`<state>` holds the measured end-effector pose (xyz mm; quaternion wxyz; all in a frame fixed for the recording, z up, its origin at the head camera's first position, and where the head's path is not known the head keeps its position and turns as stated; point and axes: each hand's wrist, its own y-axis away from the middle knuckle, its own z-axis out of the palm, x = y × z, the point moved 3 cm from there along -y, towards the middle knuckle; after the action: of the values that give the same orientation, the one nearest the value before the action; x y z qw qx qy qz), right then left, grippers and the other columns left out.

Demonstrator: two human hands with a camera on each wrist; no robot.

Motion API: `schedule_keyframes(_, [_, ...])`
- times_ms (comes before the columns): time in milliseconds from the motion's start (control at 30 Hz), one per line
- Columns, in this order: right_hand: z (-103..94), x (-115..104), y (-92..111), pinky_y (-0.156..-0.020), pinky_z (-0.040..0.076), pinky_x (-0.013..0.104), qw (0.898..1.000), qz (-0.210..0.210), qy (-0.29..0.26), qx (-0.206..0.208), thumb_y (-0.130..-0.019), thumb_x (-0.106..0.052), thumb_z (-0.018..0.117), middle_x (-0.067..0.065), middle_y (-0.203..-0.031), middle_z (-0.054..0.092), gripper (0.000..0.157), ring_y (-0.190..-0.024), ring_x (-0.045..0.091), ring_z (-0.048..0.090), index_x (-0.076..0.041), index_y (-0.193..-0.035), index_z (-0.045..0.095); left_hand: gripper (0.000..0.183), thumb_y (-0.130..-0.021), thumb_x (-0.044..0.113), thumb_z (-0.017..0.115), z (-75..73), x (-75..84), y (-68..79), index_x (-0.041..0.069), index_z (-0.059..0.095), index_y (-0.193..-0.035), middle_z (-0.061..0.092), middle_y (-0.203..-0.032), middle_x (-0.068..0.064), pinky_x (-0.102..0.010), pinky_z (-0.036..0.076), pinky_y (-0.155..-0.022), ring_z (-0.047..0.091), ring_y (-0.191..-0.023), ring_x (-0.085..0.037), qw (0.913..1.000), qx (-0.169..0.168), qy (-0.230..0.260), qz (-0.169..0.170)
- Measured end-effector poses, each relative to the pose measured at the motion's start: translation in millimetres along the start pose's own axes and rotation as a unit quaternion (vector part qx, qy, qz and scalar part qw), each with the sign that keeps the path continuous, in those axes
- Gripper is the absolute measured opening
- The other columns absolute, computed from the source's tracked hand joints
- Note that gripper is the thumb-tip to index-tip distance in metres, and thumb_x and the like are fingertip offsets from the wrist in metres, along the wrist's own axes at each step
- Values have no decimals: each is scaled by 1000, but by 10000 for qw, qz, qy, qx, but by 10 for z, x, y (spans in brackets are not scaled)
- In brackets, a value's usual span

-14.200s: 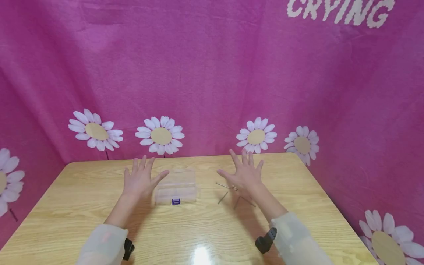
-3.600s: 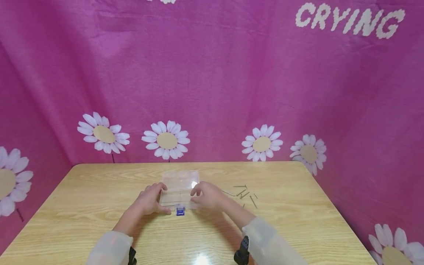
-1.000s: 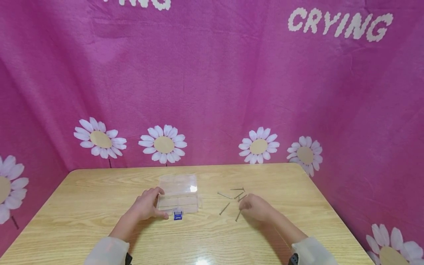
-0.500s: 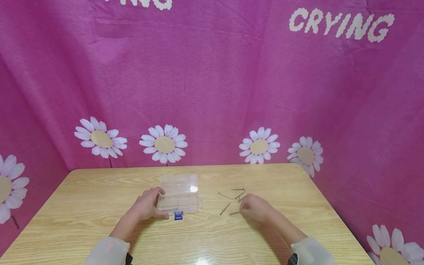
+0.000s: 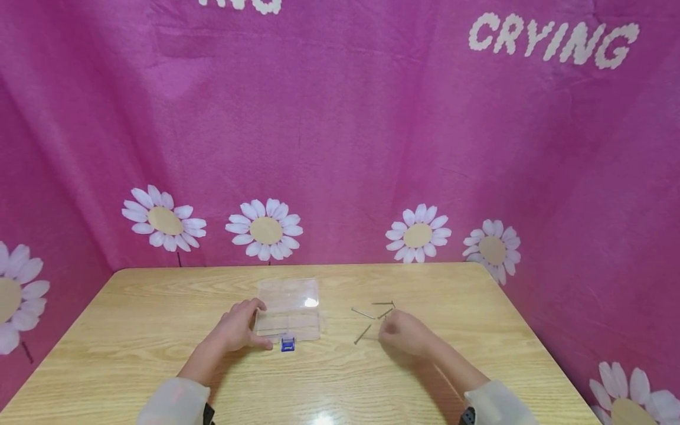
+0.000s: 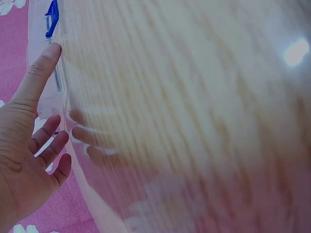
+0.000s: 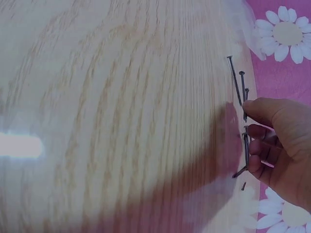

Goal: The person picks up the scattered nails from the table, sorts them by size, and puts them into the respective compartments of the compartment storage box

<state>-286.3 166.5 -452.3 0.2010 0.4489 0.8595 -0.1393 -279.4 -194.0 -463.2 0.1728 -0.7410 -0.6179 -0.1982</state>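
Note:
A clear plastic compartment box [image 5: 303, 332] with a blue latch [image 5: 287, 345] lies on the table, its lid [image 5: 287, 293] folded back. My left hand [image 5: 237, 326] grips the box's left end, thumb at the front edge and fingers toward the hinge side. In the left wrist view a thin dark nail [image 6: 57, 80] shows inside, along the front wall. To the right, my right hand [image 5: 406, 334] pinches a nail between thumb and curled fingertips; the fingers mostly hide it. Close by lie loose nails, one slanted [image 5: 363, 334] and one farther back [image 5: 363, 313].
More nails [image 5: 383, 303] lie beyond the right hand's fingertips. The wooden table [image 5: 329, 378] ends at a pink cloth backdrop [image 5: 340, 147] printed with daisies. Light glares on the table's near middle.
Over the last second the right fingers have drawn in the nail that stuck out toward the front, turning it leftward. Earlier, both hands were spread open and the box was closed; its lid is now raised.

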Motion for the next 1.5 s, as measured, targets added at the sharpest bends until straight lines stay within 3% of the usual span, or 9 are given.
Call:
schedule_keyframes(133, [2,-75,-45,-68,45,26,9997,99,-220,-2,-86,-15,62,-7,-69,58,15,-69,8,52,-14,-71,65,79,-52,44,88,-3,3,-6,10,52,-113,57,-103,-6,-48,37,-89,49,-97,-24,10000,-13,37,-12])
schedule_keyframes(333, [36,-200,-97,-73,45,32,9982,168,-578,41,-84,-14,64,-2,-80,59,7,-79,12,52,-10,-79,67,78,-52,43,89,-10,16,-7,11,53,-113,57,-102,-5,-46,38,-88,48,-96,-23,9999,-47,79,-90])
schedule_keyframes(533, [94,-272,-181,-74,42,30,9990,82,-432,102,-86,-17,63,-6,-78,56,11,-78,9,48,-14,-76,67,79,-50,43,89,-14,22,2,11,53,-113,57,-100,-4,-47,37,-89,48,-96,-23,10000,-19,58,-55])
schedule_keyframes(700, [131,-358,-275,-68,42,28,9976,144,-684,0,-87,-19,62,-4,-82,57,11,-76,11,49,-15,-78,68,79,-50,43,89,-17,16,0,12,53,-114,57,-101,-4,-48,37,-89,48,-97,-23,10000,2,46,-50])
schedule_keyframes(1067, [219,-633,-426,-73,43,27,9984,-43,-560,-2,-86,-16,59,-4,-88,57,9,-82,10,50,-13,-87,67,77,-52,43,89,1,11,3,13,53,-114,56,-101,-3,-46,37,-89,47,-95,-22,9998,-36,122,-182])
schedule_keyframes(1500, [269,-946,-610,-73,45,23,9986,-419,-307,48,-84,-16,62,-3,-84,58,10,-80,9,52,-11,-88,70,77,-53,43,88,-6,12,16,12,52,-114,56,-100,-4,-48,37,-88,48,-96,-23,9999,-2,108,-65])
